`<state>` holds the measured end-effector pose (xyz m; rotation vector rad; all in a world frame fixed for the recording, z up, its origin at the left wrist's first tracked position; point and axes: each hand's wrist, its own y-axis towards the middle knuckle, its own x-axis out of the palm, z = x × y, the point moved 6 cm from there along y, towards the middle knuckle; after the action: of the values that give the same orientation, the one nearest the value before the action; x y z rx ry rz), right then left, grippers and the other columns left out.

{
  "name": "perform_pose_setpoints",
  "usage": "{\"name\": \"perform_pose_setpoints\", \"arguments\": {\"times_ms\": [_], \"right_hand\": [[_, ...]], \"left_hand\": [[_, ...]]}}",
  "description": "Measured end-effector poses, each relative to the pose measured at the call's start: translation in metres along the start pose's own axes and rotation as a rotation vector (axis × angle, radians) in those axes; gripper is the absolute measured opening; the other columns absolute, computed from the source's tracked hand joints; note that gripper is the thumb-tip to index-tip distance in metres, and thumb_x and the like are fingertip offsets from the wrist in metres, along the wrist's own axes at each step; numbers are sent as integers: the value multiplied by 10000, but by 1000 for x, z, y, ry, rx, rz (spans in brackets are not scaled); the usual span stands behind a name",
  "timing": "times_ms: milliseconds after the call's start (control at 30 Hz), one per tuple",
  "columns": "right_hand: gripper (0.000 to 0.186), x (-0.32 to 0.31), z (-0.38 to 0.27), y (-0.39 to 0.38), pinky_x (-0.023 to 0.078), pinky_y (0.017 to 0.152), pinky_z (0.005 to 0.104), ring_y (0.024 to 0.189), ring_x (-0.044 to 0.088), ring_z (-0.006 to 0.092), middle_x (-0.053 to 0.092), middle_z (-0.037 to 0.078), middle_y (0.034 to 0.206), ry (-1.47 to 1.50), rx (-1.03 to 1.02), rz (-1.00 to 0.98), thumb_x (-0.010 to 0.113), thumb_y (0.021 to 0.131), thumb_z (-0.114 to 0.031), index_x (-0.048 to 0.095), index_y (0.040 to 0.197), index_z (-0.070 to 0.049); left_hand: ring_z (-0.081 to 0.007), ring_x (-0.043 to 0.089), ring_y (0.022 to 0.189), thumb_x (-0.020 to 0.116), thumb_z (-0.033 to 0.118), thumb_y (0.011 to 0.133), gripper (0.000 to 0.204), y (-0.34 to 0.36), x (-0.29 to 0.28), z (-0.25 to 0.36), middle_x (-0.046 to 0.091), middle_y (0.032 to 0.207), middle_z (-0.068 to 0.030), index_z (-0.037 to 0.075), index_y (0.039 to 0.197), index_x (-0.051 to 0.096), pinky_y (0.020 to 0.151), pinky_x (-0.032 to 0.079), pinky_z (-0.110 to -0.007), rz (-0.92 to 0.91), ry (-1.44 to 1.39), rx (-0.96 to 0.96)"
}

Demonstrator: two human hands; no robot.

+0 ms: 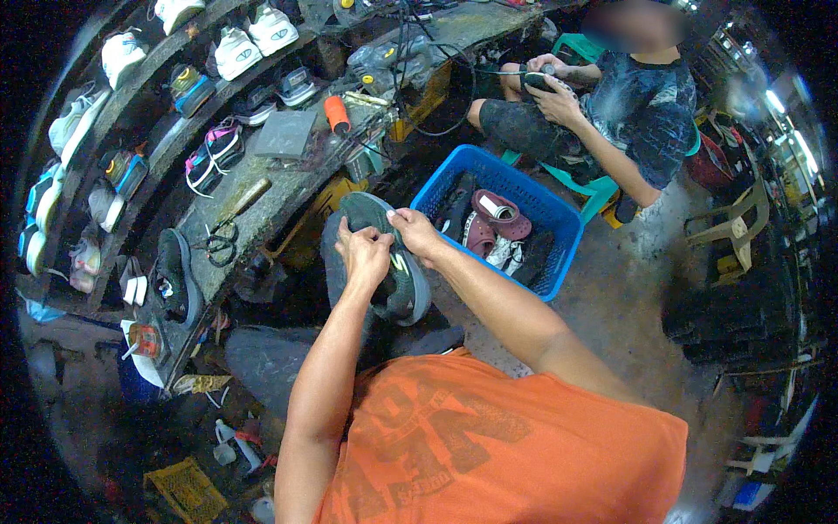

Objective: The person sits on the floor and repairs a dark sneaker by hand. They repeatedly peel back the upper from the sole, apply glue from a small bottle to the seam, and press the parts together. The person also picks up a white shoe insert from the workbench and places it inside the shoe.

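I hold a dark green shoe with a grey sole edge [401, 293] upright in front of me. My left hand [362, 253] is closed on it, fingers bent and pressed against its upper front part. My right hand [415, 234] grips its right side near the top, thumb on the upper. My orange shirt is below. A similar dark shoe [175, 275] rests on the worn bench [227, 227] to the left, near black looped straps [220, 246] and a wooden-handled tool [249, 196].
Shelves of shoes [122, 57] line the left. A blue basket [559, 253] holding maroon clogs and other footwear stands right of my hands. Beyond it a seated co-worker [642, 113] works on a shoe. The bench carries an orange cylinder [337, 113]. A plastic chair [733, 227] stands at right.
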<state>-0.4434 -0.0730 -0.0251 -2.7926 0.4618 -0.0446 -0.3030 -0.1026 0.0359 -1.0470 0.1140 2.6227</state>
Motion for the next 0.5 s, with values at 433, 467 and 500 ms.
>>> {"name": "perform_pose_setpoints", "arguments": {"times_ms": [433,467,500], "right_hand": [[274,18,-21,2,511,835,333,915,618,128,693,39,1020,38,-91,-65,541,1066,-246,669,1165,-24],[271,22,-21,2,512,835,329,916,620,126,693,40,1023,38,-68,-87,537,1068,-240,668,1164,-24],[277,23,-23,2,518,837,319,920,624,123,692,42,1037,-14,-94,-46,527,1082,-252,668,1165,-28]], "left_hand": [[-516,452,1374,678,571,935,622,25,-28,-17,516,1352,-455,-39,829,728,1157,356,-523,7,-154,-89],[-505,498,1331,692,570,928,625,32,-25,-23,543,1309,-456,-44,814,723,1128,393,-510,-75,-139,-163],[-399,527,1087,704,542,927,590,37,-26,-24,576,1083,-328,-25,763,702,960,430,-466,-38,-128,-123]]}}
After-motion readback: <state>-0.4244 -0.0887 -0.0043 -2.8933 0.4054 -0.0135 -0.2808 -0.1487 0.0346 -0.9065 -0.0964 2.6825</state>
